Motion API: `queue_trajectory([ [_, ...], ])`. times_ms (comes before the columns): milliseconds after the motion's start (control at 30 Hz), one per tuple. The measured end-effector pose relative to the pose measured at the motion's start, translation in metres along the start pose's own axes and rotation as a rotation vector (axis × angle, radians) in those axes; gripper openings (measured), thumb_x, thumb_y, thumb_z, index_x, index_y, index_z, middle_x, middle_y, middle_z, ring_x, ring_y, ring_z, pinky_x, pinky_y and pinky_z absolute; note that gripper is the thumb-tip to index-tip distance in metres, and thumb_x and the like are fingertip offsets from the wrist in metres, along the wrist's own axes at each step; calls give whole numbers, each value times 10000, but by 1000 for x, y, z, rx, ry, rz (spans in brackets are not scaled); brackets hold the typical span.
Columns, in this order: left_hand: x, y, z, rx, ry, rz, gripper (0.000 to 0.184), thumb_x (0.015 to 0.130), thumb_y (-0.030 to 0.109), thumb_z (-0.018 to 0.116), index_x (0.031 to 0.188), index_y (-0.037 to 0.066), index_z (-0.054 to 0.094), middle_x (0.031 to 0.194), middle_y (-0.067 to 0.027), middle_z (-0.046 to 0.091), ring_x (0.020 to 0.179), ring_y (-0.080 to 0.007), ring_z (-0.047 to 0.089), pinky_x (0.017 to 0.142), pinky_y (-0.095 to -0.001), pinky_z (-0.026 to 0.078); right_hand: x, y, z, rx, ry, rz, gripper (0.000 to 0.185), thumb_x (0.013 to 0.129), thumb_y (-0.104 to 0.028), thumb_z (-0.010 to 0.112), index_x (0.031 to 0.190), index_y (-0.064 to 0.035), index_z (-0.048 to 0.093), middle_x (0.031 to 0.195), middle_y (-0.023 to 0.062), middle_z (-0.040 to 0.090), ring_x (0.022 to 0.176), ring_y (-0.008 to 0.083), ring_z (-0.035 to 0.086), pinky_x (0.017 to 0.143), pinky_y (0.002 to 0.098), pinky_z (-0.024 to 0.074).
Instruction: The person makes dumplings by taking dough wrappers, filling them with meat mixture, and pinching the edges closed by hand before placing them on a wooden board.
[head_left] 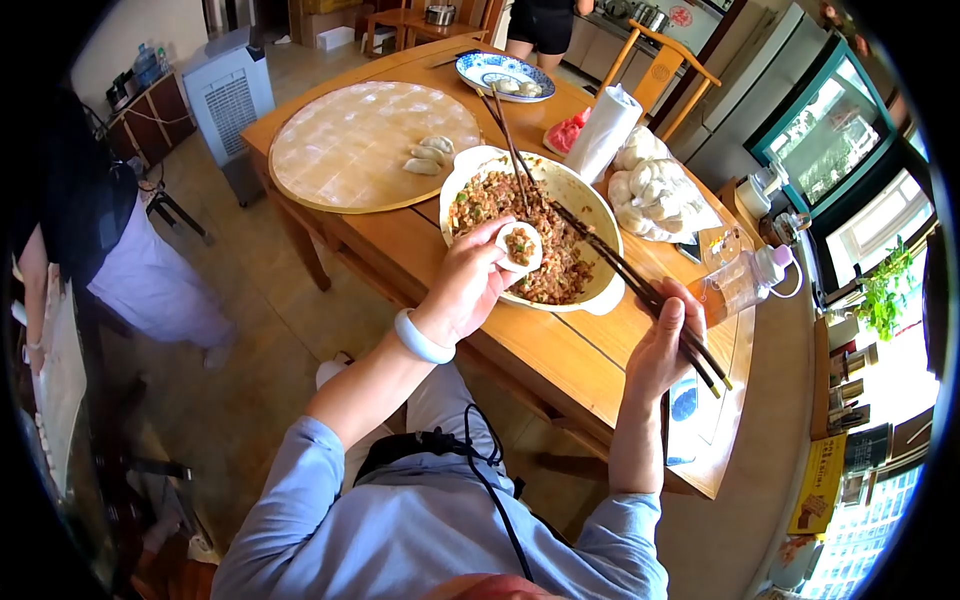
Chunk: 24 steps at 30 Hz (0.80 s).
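Note:
My left hand point(470, 282) holds a round dough wrapper point(519, 247) with a little meat filling on it, above the near left side of a large cream bowl point(603, 292). Chopped meat filling point(558, 277) lies in the bowl. In my right hand point(665, 340), right of the bowl, is a pair of dark chopsticks point(632, 277), their tips over the filling. Another pair of chopsticks point(512, 147) stands in the filling, leaning on the far rim. Folded dumplings point(428, 155) rest on a floured round board point(365, 145) at the left.
A blue-patterned plate point(505, 77) with dumplings is at the far end. Right of the bowl stand a paper roll point(603, 135), a bag of white dough pieces point(655, 195) and a plastic bottle point(740, 282). One person point(150, 240) is at the left, another point(541, 28) beyond the table.

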<state>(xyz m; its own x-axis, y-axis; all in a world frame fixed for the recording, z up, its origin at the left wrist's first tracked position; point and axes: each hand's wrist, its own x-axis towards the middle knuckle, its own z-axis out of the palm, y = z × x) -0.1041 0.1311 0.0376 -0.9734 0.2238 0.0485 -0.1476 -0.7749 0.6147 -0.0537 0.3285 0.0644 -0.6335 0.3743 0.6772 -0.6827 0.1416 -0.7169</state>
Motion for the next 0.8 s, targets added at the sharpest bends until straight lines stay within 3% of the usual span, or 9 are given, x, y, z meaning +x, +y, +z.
queue_trajectory([
  [267,-2,3,1,-15,6,-8,387,875,-36,317,1257,-41,379,1178,-156,502,1085,-233,519,956,-385,433,-1,2,-12,138,-74,109,238,899,-183,531,967,44,549,903,126,596,810,177,590,720,292,507],
  [433,-5,5,3,4,-15,-19,383,876,-28,314,1254,-36,377,1178,-152,500,1073,-237,526,951,-380,435,0,-3,-2,32,-161,160,274,880,-215,569,915,56,584,814,117,620,700,180,606,671,288,514],
  [800,-4,15,-8,-75,-40,-29,398,846,-64,308,1240,-75,365,1177,-195,484,1086,-261,519,960,-386,439,10,1,-17,-19,-111,121,229,895,-186,541,899,40,576,826,108,610,730,167,591,678,275,491],
])
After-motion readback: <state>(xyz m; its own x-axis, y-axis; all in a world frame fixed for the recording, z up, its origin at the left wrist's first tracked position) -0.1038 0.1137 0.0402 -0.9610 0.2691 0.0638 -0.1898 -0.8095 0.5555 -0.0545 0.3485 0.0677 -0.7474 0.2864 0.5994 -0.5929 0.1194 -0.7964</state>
